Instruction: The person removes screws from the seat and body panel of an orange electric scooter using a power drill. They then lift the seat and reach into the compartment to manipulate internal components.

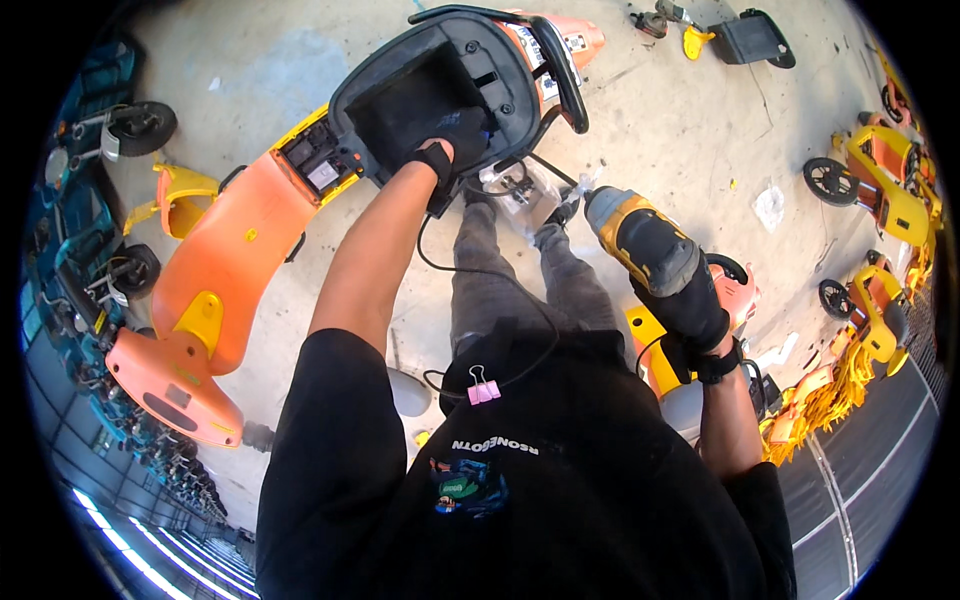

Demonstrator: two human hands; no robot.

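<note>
An orange and yellow electric scooter (225, 265) stands before me, its black under-seat bucket (515, 125) uncovered. My left hand (458, 138), in a black glove, reaches down into the bucket at its near right side. Its fingers are lost against the dark interior, so I cannot see whether they hold anything. My right hand (695, 312), also gloved in black, is closed round the handle of a yellow and black cordless power driver (645, 240). The driver is held off to the right of the scooter, its nose pointing up and left, apart from the bucket.
A clear plastic bag (530, 205) with parts lies by my feet. Behind the scooter are a black panel (752, 40) and a yellow piece (697, 42). Yellow scooters (890, 190) line the right; teal ones (85, 225) crowd the left. A black cable (470, 268) hangs across my legs.
</note>
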